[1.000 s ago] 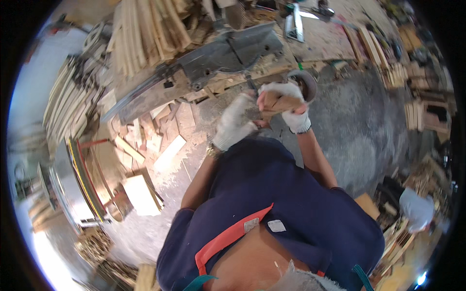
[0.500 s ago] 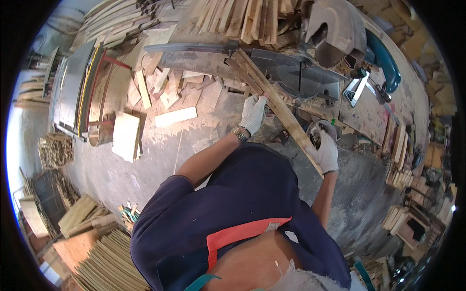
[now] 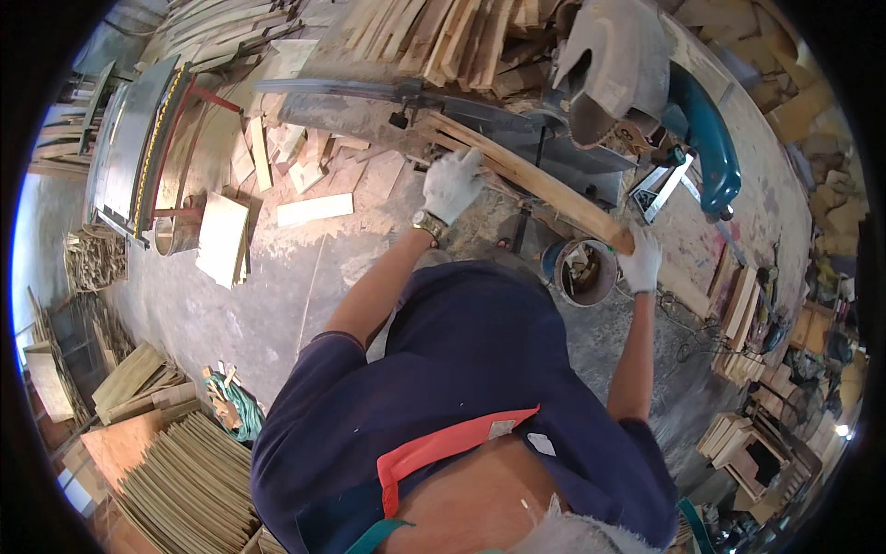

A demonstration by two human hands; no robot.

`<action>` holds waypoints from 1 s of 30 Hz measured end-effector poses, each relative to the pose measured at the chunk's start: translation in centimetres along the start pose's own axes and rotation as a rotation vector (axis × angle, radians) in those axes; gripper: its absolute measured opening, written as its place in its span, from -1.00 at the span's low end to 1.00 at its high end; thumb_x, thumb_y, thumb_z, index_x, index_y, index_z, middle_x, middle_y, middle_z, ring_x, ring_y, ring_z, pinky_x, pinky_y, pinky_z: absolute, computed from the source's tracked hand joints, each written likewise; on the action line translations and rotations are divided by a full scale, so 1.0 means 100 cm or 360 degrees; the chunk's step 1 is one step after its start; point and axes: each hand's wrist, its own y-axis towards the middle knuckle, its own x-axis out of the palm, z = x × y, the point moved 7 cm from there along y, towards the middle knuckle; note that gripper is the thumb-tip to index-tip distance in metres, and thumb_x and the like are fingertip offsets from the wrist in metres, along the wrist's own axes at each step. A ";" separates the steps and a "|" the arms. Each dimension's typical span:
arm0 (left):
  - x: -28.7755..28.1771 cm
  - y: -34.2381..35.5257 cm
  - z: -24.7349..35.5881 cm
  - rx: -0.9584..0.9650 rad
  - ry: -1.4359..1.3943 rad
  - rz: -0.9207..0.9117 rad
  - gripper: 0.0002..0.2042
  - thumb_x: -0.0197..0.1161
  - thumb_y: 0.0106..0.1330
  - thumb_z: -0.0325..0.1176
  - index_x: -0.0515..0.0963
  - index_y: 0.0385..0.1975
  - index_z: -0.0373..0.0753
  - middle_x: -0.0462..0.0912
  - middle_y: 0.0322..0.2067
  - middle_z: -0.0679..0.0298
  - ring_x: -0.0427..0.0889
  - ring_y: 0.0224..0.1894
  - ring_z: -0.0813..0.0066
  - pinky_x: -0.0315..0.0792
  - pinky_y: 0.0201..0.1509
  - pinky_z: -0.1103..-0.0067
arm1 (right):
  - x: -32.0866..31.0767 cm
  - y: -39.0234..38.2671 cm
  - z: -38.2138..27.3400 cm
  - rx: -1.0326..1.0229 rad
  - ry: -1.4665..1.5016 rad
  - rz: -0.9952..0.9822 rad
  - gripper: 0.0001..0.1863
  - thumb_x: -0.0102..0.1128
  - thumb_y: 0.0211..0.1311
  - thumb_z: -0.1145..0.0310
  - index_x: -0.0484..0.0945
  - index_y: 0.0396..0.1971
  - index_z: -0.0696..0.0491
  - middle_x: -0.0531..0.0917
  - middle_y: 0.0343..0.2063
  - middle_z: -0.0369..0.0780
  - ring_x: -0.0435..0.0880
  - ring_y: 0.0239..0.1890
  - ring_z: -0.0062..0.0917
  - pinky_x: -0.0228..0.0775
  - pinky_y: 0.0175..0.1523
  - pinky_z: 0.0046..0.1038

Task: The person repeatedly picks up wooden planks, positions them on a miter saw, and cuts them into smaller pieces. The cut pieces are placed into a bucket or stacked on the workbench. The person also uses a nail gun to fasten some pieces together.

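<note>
A long wooden board lies slanted across the front of a mitre saw's grey bed, its near end to the right. A narrow dark gap at its far left end hints at a second strip alongside. My right hand, in a white knit glove, grips the near right end. My left hand, also gloved, has its fingers closed at the board's near edge towards the far left end; its fingertips are partly hidden. The saw's head with its teal handle is beyond the board.
Below the board's right end stands a bucket of wood scraps. Offcuts litter the floor at left, near a table machine with a red frame. Strips are piled behind the saw. Thin slats are stacked at lower left.
The board has turned flatter, and its near end has swung up and right towards the saw bed. My right hand has moved up with it, uncovering the bucket. My left hand has shifted slightly left and up.
</note>
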 end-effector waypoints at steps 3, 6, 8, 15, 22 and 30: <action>-0.015 0.015 0.004 0.0270 0.0315 0.0392 -0.51 0.44 0.15 -0.10 0.58 0.10 -0.07 0.57 0.09 0.11 0.57 0.13 0.04 0.45 0.12 0.12 | -0.001 0.051 0.008 -0.0273 0.0072 0.0093 -0.46 0.40 -0.01 0.35 0.58 0.07 -0.06 0.70 -0.07 -0.13 0.62 0.08 -0.12 0.35 0.24 -0.06; -0.016 0.029 -0.002 0.0277 0.0392 0.0389 -0.48 0.47 0.11 -0.08 0.58 0.09 -0.04 0.54 0.05 0.20 0.48 0.18 0.14 0.33 0.22 0.12 | 0.012 0.094 0.022 -0.0172 0.0064 -0.0028 -0.44 0.37 -0.02 0.41 0.56 0.10 0.01 0.65 0.03 -0.06 0.57 0.15 -0.06 0.37 0.28 -0.09; -0.019 0.035 -0.007 0.0247 0.0431 0.0395 -0.48 0.48 0.11 -0.05 0.57 0.08 -0.03 0.54 0.03 0.23 0.48 0.14 0.20 0.30 0.24 0.16 | 0.018 0.108 0.030 -0.0193 0.0126 -0.0087 -0.44 0.33 -0.03 0.45 0.58 0.10 0.06 0.64 0.07 -0.03 0.55 0.17 -0.04 0.40 0.26 -0.10; -0.041 0.054 -0.016 0.0145 0.0462 0.0540 -0.49 0.51 0.09 0.00 0.55 0.01 -0.04 0.58 0.00 0.20 0.51 0.11 0.17 0.29 0.25 0.13 | 0.058 0.137 0.070 -0.0524 0.0523 -0.0309 -0.66 0.21 0.14 0.20 0.71 -0.19 0.09 0.72 -0.42 0.03 0.73 -0.31 -0.05 0.54 -0.10 -0.11; -0.018 0.054 0.013 0.0400 0.0518 0.0437 -0.55 0.50 0.13 -0.05 0.60 -0.06 -0.15 0.49 -0.09 0.18 0.51 0.08 0.11 0.41 0.16 0.15 | 0.078 0.156 0.106 -0.0168 0.1247 0.0412 -0.71 0.30 0.21 0.23 0.72 -0.19 0.11 0.75 -0.39 -0.09 0.72 -0.32 -0.17 0.53 -0.09 -0.18; 0.010 0.055 0.001 0.0212 0.0376 0.0341 -0.70 0.34 0.30 -0.11 0.65 -0.09 -0.14 0.51 -0.03 0.15 0.48 0.16 0.10 0.39 0.24 0.18 | 0.050 0.062 0.101 0.0967 0.1152 0.0988 -0.58 0.30 0.35 0.11 0.62 -0.16 0.24 0.71 -0.29 -0.11 0.64 -0.21 -0.31 0.48 0.02 -0.20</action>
